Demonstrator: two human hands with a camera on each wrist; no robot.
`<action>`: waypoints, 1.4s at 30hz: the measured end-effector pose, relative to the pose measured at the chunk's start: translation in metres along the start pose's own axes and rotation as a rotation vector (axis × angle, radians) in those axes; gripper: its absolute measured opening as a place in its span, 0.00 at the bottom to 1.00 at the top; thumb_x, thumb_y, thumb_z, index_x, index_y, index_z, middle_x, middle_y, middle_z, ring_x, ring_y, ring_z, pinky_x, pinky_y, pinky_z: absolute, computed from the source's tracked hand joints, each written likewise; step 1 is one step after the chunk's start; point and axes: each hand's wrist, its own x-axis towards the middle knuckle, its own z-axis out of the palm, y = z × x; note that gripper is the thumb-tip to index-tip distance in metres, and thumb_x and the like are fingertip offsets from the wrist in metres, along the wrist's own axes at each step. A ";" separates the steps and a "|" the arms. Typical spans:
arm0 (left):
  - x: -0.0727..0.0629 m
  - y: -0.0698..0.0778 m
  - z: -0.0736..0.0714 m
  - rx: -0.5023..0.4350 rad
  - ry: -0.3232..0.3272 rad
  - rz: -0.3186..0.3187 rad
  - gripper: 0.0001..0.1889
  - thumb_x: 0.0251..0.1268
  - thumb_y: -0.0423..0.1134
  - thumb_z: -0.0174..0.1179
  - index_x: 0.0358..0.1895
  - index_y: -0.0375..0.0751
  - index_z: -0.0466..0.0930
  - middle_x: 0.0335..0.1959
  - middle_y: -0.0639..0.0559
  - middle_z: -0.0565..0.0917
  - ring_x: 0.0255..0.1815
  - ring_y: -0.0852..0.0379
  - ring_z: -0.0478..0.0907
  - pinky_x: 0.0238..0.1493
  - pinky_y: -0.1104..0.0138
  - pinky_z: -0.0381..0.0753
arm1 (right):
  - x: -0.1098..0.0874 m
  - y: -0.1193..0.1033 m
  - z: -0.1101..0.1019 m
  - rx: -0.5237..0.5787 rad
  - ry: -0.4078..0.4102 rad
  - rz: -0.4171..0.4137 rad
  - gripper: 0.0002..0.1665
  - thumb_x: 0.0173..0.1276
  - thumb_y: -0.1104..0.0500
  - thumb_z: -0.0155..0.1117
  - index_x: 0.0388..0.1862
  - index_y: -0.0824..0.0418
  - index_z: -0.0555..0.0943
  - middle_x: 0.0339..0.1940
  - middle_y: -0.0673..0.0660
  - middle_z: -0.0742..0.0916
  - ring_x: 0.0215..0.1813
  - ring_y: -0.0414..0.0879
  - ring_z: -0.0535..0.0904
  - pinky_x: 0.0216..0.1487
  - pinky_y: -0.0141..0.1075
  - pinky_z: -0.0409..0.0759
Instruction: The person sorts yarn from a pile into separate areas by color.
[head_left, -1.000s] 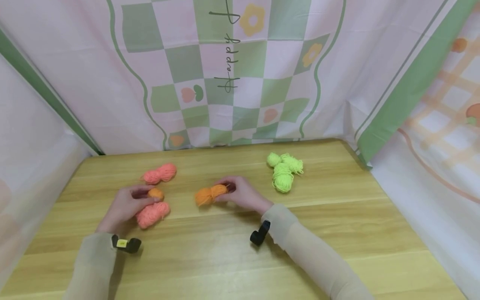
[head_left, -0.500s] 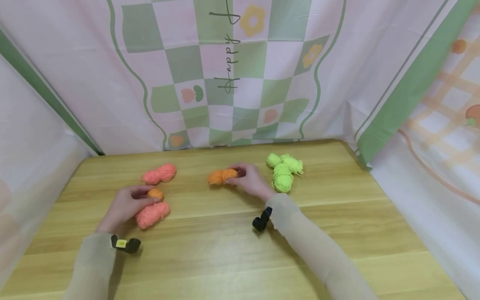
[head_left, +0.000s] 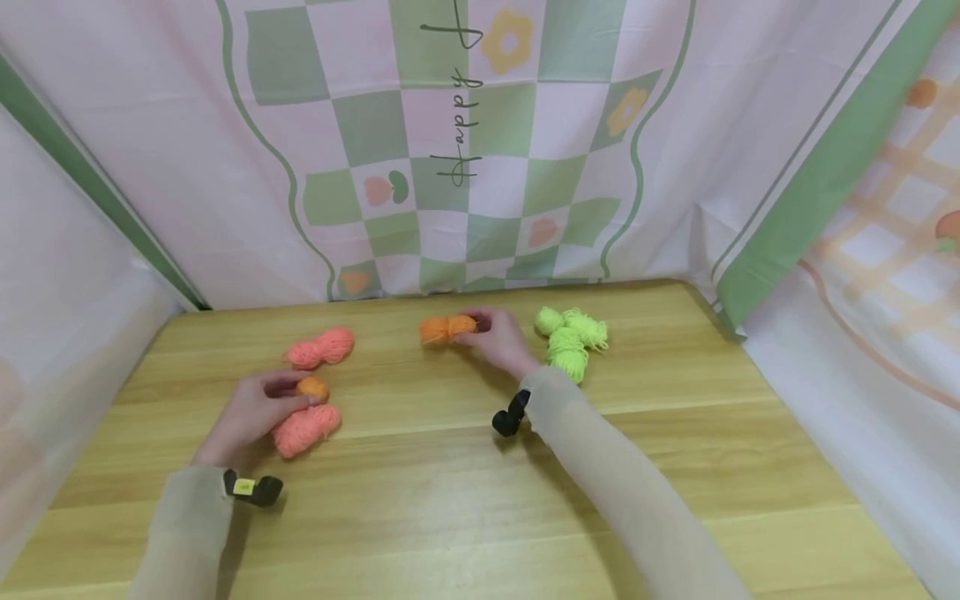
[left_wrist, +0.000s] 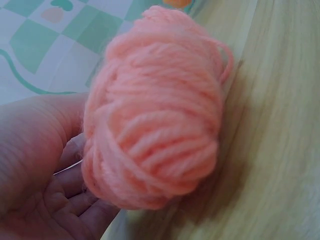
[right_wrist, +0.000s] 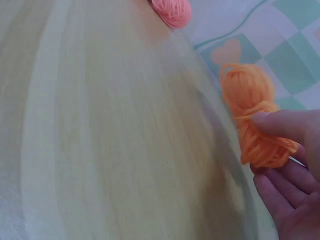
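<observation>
My right hand (head_left: 501, 340) pinches an orange yarn bundle (head_left: 441, 330), tied in at its middle, near the table's back edge. In the right wrist view the thumb presses on the waist of this orange bundle (right_wrist: 248, 92), with the fingers behind and below. At the left, my left hand (head_left: 253, 414) holds a small orange yarn ball (head_left: 312, 388) between thumb and fingers. Just in front of that ball lies a pink yarn bundle (head_left: 306, 430), which fills much of the left wrist view. A second pink yarn bundle (head_left: 321, 347) rests behind the left hand.
Several lime-green yarn bundles (head_left: 567, 346) lie clustered behind and right of my right wrist. A patterned curtain (head_left: 465, 192) hangs along the back edge of the wooden table (head_left: 420, 517), and more cloth hangs at both sides.
My right hand has carried the orange yarn bundle rightward, then farther back toward the table's rear edge. The left hand, the pink bundles and the green ones have stayed put.
</observation>
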 end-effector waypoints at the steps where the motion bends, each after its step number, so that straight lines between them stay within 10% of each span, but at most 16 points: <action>1: 0.000 0.000 0.000 -0.007 0.000 0.000 0.29 0.61 0.47 0.75 0.60 0.31 0.81 0.56 0.38 0.84 0.49 0.62 0.83 0.47 0.75 0.81 | 0.000 0.000 0.000 -0.007 -0.004 0.002 0.26 0.64 0.61 0.77 0.60 0.65 0.83 0.53 0.60 0.87 0.52 0.51 0.83 0.54 0.41 0.81; 26: 0.003 0.006 0.005 -0.051 0.044 -0.035 0.32 0.60 0.47 0.76 0.63 0.34 0.78 0.53 0.40 0.83 0.49 0.54 0.80 0.44 0.71 0.82 | 0.001 0.011 0.003 0.001 -0.011 0.010 0.27 0.66 0.61 0.75 0.62 0.66 0.81 0.57 0.61 0.86 0.57 0.52 0.82 0.59 0.41 0.80; 32: 0.005 0.018 0.006 0.081 0.115 0.033 0.30 0.60 0.51 0.75 0.62 0.39 0.81 0.51 0.45 0.85 0.48 0.53 0.80 0.43 0.74 0.80 | 0.001 0.013 0.003 0.017 -0.009 0.018 0.26 0.66 0.60 0.75 0.62 0.65 0.81 0.56 0.60 0.86 0.56 0.52 0.82 0.59 0.41 0.80; 38: 0.006 0.038 0.017 -0.059 0.142 0.009 0.30 0.57 0.47 0.78 0.63 0.43 0.81 0.54 0.47 0.84 0.51 0.51 0.79 0.46 0.72 0.81 | 0.002 0.014 0.002 0.016 -0.015 0.021 0.27 0.67 0.59 0.75 0.63 0.64 0.81 0.57 0.60 0.86 0.58 0.51 0.82 0.59 0.41 0.80; 42: 0.009 0.049 0.025 0.031 0.155 0.083 0.27 0.59 0.46 0.77 0.60 0.40 0.82 0.52 0.47 0.85 0.51 0.51 0.80 0.47 0.71 0.81 | 0.001 0.015 0.002 0.013 -0.019 0.019 0.27 0.67 0.58 0.75 0.63 0.64 0.81 0.57 0.59 0.86 0.57 0.51 0.82 0.59 0.41 0.80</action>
